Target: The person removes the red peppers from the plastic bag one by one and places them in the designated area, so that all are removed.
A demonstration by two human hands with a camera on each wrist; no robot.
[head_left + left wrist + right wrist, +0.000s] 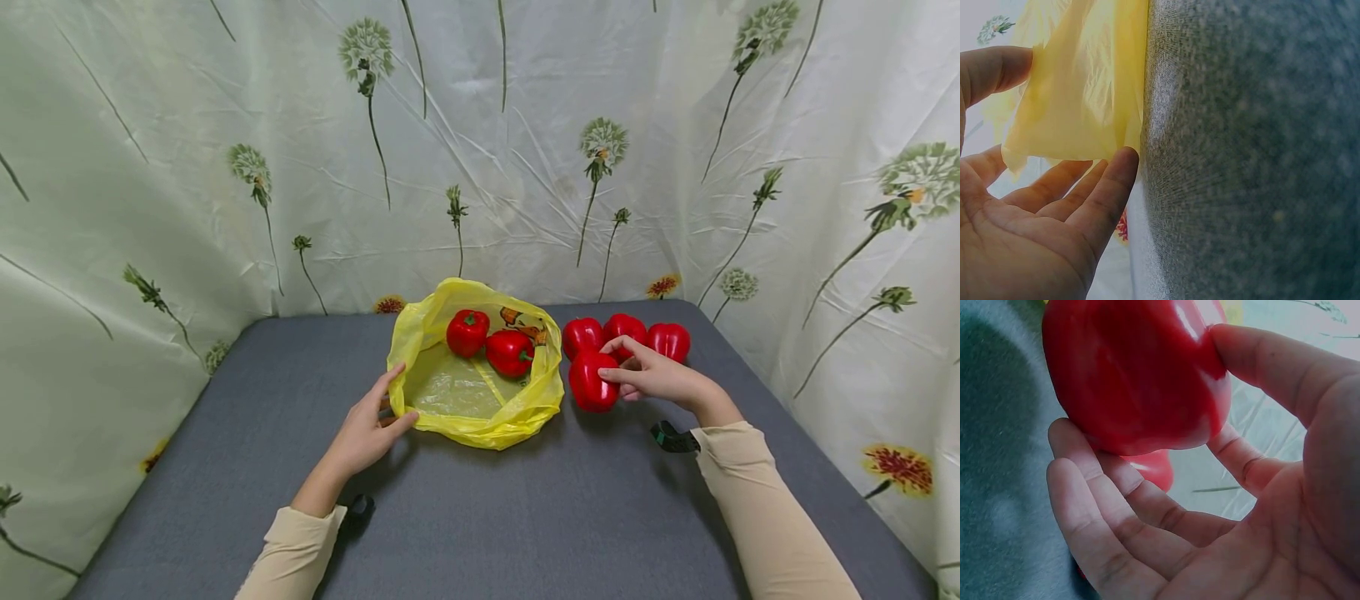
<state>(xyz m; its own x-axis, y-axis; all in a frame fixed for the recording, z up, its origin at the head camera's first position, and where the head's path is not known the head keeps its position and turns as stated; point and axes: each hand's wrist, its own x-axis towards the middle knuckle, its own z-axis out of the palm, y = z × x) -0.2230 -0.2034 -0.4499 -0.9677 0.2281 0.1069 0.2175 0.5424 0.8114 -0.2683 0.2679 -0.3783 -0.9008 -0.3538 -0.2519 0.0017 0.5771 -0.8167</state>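
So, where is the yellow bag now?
In the head view, the yellow bag is on the table near the curtain, the left hand at its left, a held pepper at its right.

So your bag (480, 435) is glowing bright yellow, with an orange-and-dark print (534, 332) showing up inside. The pepper (595, 381) you're holding is shining solid red with pale glare, and the others are matching that red; the two in your bag are sporting green stems (527, 357). Your table (525, 517) is looking plain grey. You're wearing beige sleeves (780, 508), and your wrist gadgets (675, 438) are showing black. The curtain (487, 242) is running pale greenish white, printed with green dandelions (367, 50) plus some orange-red flowers (900, 469).
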